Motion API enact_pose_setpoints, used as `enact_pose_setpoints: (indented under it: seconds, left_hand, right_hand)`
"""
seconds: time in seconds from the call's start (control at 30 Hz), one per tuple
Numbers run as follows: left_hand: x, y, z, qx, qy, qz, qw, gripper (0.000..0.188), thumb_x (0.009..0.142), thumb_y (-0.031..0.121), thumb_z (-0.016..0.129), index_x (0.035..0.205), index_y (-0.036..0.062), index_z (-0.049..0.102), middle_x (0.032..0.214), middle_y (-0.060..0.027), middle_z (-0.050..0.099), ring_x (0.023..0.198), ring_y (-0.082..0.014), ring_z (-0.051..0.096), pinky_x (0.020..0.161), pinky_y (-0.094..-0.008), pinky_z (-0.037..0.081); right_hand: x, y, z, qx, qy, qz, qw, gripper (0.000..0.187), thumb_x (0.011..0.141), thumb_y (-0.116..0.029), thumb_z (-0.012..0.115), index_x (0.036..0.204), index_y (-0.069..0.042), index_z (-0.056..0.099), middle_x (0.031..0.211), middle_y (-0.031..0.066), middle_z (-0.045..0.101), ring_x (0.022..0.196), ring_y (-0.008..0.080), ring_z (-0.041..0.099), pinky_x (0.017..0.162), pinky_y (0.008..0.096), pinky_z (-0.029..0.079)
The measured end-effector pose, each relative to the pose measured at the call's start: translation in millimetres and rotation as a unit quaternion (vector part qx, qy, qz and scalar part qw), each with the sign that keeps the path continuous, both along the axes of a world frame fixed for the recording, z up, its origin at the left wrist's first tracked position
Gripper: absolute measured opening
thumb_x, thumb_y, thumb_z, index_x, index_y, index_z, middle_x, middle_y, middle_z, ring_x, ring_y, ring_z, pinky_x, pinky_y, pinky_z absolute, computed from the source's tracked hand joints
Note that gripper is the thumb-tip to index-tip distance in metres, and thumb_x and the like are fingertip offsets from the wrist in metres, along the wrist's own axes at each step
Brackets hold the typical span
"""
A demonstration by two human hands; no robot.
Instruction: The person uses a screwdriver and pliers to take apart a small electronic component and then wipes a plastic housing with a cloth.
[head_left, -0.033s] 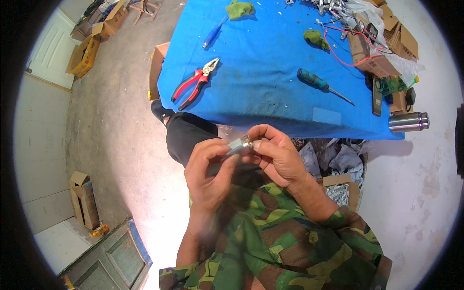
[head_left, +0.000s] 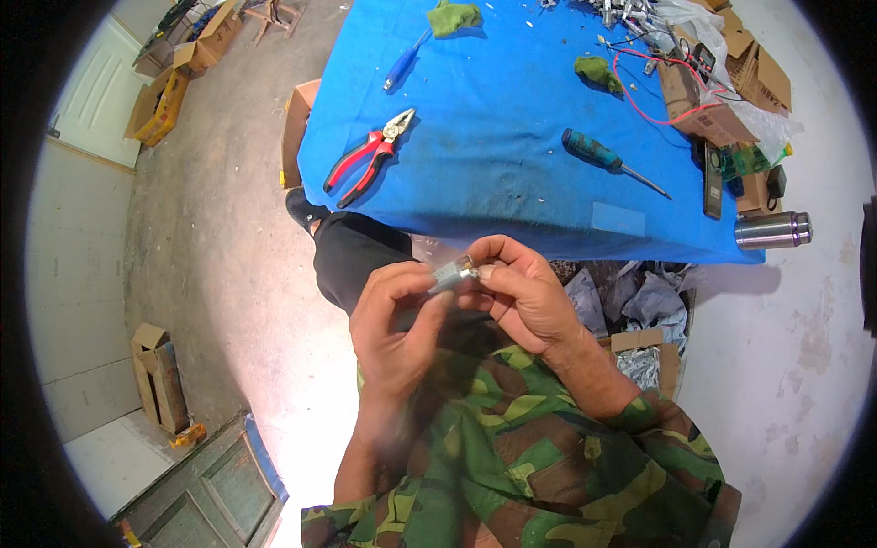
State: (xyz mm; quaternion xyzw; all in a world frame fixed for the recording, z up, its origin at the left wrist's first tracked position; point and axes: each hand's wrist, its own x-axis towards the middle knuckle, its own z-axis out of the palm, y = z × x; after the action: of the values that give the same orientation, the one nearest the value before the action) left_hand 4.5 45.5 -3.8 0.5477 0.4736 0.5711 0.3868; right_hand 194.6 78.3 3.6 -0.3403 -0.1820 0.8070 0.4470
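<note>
A small silvery cylindrical metal part (head_left: 449,275) is held between my two hands, just off the near edge of the blue-covered table. My left hand (head_left: 393,315) pinches its left end between thumb and fingers. At its other end, the thumb and fingers of my right hand (head_left: 525,297) close on a shiny tip. The fingers partly cover the part, so its exact kind does not show. Beyond my left hand, pliers (head_left: 375,157) with red and black handles lie on the table. A teal-handled screwdriver (head_left: 614,163) rests farther right.
The blue table cover (head_left: 484,137) also carries a blue screwdriver (head_left: 402,66), green cloths (head_left: 454,18) and a red cable (head_left: 630,100) by a carton. At the right corner lies a steel flask (head_left: 773,231). Grey plastic bags (head_left: 639,297) fill the space below the table.
</note>
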Motion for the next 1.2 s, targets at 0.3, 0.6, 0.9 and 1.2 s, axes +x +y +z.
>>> enact_pose_setpoints:
  seconds: [0.3, 0.6, 0.9, 1.2]
  left_hand:
    - [-1.8, -1.5, 2.6, -0.151, -0.2, 0.002, 0.968, 0.022, 0.097, 0.0, 0.075, 0.116, -0.0007, 0.064, 0.106, -0.0093, 0.072, 0.082, -0.0134, 0.068, 0.073, -0.0269, 0.058]
    - [-4.7, -0.6, 0.9, -0.165, -0.207, 0.014, 0.964, 0.022, 0.098, 0.008, 0.076, 0.117, 0.0009, 0.066, 0.1, -0.0079, 0.072, 0.079, -0.0131, 0.067, 0.069, -0.0278, 0.057]
    - [-10.6, -1.2, -8.8, -0.189, -0.222, 0.003, 0.956, 0.021, 0.104, 0.016, 0.069, 0.12, 0.002, 0.066, 0.097, -0.0086, 0.073, 0.08, -0.0135, 0.068, 0.068, -0.0281, 0.057]
    - [-14.9, 0.4, -11.0, -0.219, -0.26, 0.015, 0.94, 0.022, 0.104, 0.017, 0.069, 0.12, 0.0027, 0.066, 0.098, -0.0087, 0.073, 0.083, -0.013, 0.068, 0.067, -0.0273, 0.055]
  right_hand:
    - [0.8, 1.6, 1.4, 0.003, 0.003, 0.012, 1.0, 0.021, 0.103, 0.0, 0.061, 0.124, -0.001, 0.061, 0.119, 0.0122, 0.069, 0.105, 0.0209, 0.073, 0.089, 0.0352, 0.063]
    - [-0.9, -0.1, 5.5, 0.049, -0.071, 0.002, 0.996, 0.021, 0.102, 0.002, 0.062, 0.124, 0.001, 0.061, 0.12, 0.015, 0.071, 0.106, 0.0212, 0.074, 0.09, 0.0346, 0.064]
    - [1.5, 2.2, 2.5, 0.04, -0.064, 0.001, 0.997, 0.022, 0.102, 0.001, 0.062, 0.124, 0.0, 0.061, 0.12, 0.0148, 0.071, 0.106, 0.0219, 0.074, 0.088, 0.0345, 0.064]
    - [20.0, 5.1, -18.8, -0.005, -0.072, -0.018, 0.997, 0.021, 0.101, 0.0, 0.065, 0.122, -0.001, 0.062, 0.116, 0.0151, 0.072, 0.102, 0.0224, 0.075, 0.086, 0.0339, 0.065]
